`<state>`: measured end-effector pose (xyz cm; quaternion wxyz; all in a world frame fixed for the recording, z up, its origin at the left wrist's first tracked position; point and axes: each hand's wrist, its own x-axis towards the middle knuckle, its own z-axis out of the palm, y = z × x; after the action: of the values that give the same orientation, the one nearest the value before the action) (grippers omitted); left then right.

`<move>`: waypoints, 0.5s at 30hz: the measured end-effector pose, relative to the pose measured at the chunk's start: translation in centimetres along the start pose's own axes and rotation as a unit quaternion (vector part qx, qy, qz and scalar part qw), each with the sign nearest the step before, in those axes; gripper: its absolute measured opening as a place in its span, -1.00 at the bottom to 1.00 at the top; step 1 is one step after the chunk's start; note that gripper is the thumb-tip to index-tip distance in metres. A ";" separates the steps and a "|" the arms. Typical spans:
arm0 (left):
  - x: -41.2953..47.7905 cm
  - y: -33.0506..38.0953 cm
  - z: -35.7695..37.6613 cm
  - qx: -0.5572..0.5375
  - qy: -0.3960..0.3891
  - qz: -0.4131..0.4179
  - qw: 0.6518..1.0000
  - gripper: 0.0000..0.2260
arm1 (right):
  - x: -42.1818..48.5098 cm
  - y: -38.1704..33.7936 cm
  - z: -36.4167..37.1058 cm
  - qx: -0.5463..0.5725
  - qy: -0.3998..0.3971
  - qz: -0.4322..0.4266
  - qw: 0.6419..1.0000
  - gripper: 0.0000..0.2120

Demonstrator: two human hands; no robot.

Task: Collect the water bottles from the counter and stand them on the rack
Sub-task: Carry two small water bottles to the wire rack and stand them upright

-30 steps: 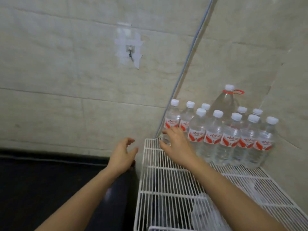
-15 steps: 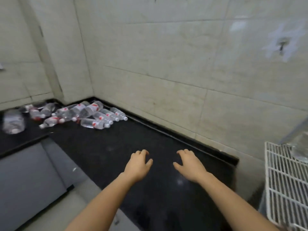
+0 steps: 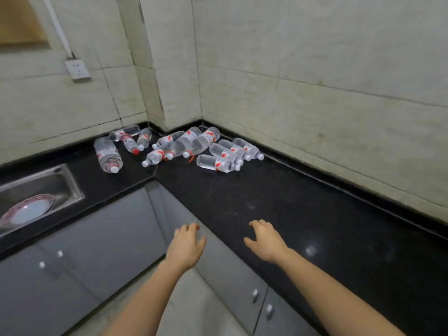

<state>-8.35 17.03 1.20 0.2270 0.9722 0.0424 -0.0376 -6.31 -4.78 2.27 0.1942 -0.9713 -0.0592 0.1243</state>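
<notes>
Since the frame half a second earlier, the view had swung further left: the rack had left the picture entirely, and the water bottles (image 3: 184,146) had moved from the far left edge to the upper middle. Both hands had stayed low in the foreground. The left hand (image 3: 185,246) and the right hand (image 3: 265,241) were empty, fingers loosely bent and released, the right over the black counter (image 3: 303,209) and the left just off its front edge. Neither touched a bottle.

The bottles lay on their sides in the corner of the counter, well apart from both hands, several touching or overlapping, white caps fitted. A larger bottle (image 3: 108,155) lay apart at the left of the group. In all likelihood a further collection pass was starting, with many bottles remaining.

The steel sink (image 3: 71,187) at left held one red-rimmed plate (image 3: 29,210). Whether it held water could not be determined.
</notes>
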 end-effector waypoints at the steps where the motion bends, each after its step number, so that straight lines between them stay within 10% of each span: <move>1: 0.6 -1.2 -0.2 -0.006 -0.001 -0.011 1.000 -0.63 | 1.1 -0.9 0.4 -0.004 -0.006 -0.003 1.000 -0.46; 15: 20.4 -5.1 0.5 0.028 -0.058 0.031 0.997 -0.64 | 22.0 -3.8 1.1 0.024 -0.009 0.030 0.999 -0.46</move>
<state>11.38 22.70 -3.36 0.2025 0.9754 -0.0018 -0.0876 14.28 2.72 -1.98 0.2132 -0.9665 -0.0290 0.1400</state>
